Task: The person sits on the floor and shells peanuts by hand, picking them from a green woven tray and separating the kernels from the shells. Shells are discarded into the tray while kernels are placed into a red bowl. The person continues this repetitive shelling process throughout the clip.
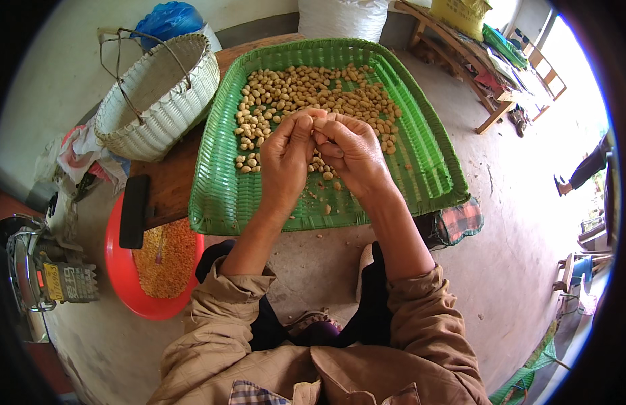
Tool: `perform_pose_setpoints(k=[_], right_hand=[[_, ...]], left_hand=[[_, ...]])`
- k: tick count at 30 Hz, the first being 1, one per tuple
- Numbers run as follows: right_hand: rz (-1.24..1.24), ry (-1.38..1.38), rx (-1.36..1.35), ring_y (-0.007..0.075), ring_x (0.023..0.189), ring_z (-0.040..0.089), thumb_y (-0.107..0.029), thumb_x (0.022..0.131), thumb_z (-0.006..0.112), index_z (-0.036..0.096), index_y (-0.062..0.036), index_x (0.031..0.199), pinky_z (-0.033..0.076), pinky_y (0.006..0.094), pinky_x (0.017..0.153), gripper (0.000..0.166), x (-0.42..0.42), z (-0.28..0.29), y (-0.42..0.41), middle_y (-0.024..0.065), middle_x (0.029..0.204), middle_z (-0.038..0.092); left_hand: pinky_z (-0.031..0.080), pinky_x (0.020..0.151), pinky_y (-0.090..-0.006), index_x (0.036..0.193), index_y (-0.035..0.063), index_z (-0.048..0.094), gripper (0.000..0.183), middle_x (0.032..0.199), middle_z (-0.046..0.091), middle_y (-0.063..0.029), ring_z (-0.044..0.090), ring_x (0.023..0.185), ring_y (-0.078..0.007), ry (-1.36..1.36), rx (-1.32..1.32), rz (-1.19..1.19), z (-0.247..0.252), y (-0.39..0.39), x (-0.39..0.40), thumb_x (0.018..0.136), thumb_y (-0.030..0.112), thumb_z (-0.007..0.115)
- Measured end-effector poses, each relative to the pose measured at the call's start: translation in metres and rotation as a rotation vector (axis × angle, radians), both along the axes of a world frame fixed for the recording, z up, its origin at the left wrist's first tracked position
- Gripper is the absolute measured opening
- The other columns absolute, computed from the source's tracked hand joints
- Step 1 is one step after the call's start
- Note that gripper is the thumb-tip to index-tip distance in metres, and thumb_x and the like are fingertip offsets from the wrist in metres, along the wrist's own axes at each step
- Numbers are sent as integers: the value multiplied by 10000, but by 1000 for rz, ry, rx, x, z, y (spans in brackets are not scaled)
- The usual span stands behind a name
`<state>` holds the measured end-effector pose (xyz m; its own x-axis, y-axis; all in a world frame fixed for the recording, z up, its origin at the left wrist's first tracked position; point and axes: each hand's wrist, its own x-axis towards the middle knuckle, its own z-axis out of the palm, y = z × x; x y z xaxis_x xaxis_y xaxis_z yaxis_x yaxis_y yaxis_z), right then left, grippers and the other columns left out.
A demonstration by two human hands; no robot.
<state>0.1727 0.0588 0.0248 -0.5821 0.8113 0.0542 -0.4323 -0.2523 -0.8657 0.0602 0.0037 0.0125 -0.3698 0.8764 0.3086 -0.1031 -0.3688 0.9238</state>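
My left hand (286, 154) and my right hand (359, 154) meet above a green woven tray (222, 197). Thumbs and index fingers are pinched together on a small thing, seemingly a peanut, almost wholly covered by the fingertips. Many unshelled peanuts (287, 83) are spread over the tray's far and middle part. A few lie under my hands, with bits of shell or skin around a single peanut (327, 208) near the front rim. The tray rests on a wooden table (168, 190), its front rim nearest my body.
A pale woven basket (184, 114) with a wire handle stands left of the tray. A black flat object (134, 211) lies on the table corner. Below is a red basin (119, 291) of yellow grains (166, 263). A wooden bench (495, 119) holds clutter at right; a person's leg (589, 167) shows beyond.
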Motion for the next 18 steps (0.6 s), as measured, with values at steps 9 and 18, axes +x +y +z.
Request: perform_pose_setpoints(k=[9, 18], right_hand=[[-12, -30, 31, 17, 522, 406, -178, 917, 600, 608, -18, 788, 294, 172, 450, 206, -6, 0, -2, -18, 668, 551], [-152, -289, 378, 50, 580, 478, -117, 851, 570, 621, 24, 824, 381, 212, 511, 152, 0, 4, 1, 1, 683, 576]], left_hand=[[299, 450, -176, 1083, 12, 679, 307, 681, 577, 27, 387, 539, 7, -129, -67, 92, 1, 0, 5, 1002, 262, 519], [444, 514, -258, 1028, -15, 591, 234, 725, 642, -70, 583, 615, -86, 328, 10, 183, -1, 2, -5, 1003, 205, 512]])
